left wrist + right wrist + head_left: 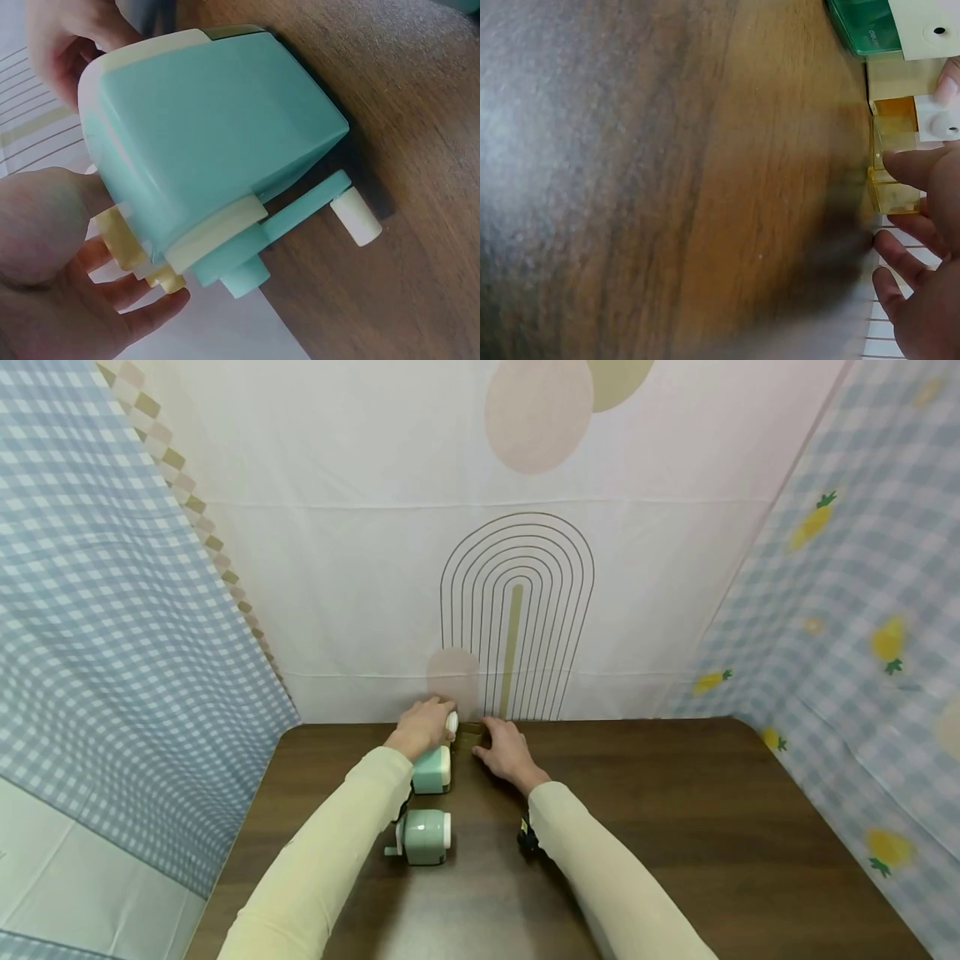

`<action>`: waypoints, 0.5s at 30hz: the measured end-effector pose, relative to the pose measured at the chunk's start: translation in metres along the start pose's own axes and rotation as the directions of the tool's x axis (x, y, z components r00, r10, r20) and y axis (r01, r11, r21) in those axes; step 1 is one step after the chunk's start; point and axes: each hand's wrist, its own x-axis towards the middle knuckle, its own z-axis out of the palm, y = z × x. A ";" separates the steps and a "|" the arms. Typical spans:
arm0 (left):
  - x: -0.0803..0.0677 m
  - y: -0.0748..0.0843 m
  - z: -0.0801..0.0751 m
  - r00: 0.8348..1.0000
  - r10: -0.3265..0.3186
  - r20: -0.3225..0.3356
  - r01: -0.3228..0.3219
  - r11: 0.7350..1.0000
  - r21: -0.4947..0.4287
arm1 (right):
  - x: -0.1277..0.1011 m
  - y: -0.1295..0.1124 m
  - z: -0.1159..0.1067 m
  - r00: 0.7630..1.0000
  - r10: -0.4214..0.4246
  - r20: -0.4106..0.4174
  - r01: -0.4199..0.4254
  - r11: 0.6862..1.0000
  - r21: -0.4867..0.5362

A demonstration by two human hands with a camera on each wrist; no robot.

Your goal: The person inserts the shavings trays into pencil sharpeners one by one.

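Note:
In the head view, my left hand (426, 727) grips a small yellow and white crank pencil sharpener at the table's back edge; its white face (936, 120) shows in the right wrist view. From that sharpener a clear yellow shavings drawer (896, 176) sticks out to the right. My right hand (510, 753) pinches the drawer, thumb on the near side and fingers behind it. Nearer than the left hand stands a teal crank sharpener (217, 112), which hides part of the yellow one (121, 238) in the left wrist view.
A grey-green crank sharpener (425, 837) stands closer to the front, beside the left forearm. The brown wooden table (675, 827) meets a white printed cloth (360, 610) at its back edge. Checked cloths hang at both sides.

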 end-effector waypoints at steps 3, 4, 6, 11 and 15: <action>0.001 -0.002 0.000 1.000 0.004 0.004 -0.004 1.000 0.008 | 0.000 0.001 -0.002 1.000 -0.010 0.005 0.010 1.000 0.018; 0.001 -0.003 0.000 1.000 0.005 0.003 -0.005 1.000 0.011 | 0.000 0.001 -0.003 1.000 -0.017 0.004 0.016 0.999 0.032; 0.001 -0.005 0.000 1.000 0.010 0.001 -0.010 1.000 0.021 | 0.000 0.002 -0.004 0.999 -0.036 0.004 0.036 0.998 0.060; -0.001 -0.008 -0.001 1.000 0.026 -0.009 -0.026 0.999 0.026 | 0.000 0.001 -0.001 0.998 -0.067 0.020 0.064 0.993 0.099; -0.001 -0.008 -0.001 0.999 0.028 -0.018 -0.028 1.000 0.012 | 0.002 -0.002 0.000 0.997 -0.073 0.021 0.070 0.992 0.106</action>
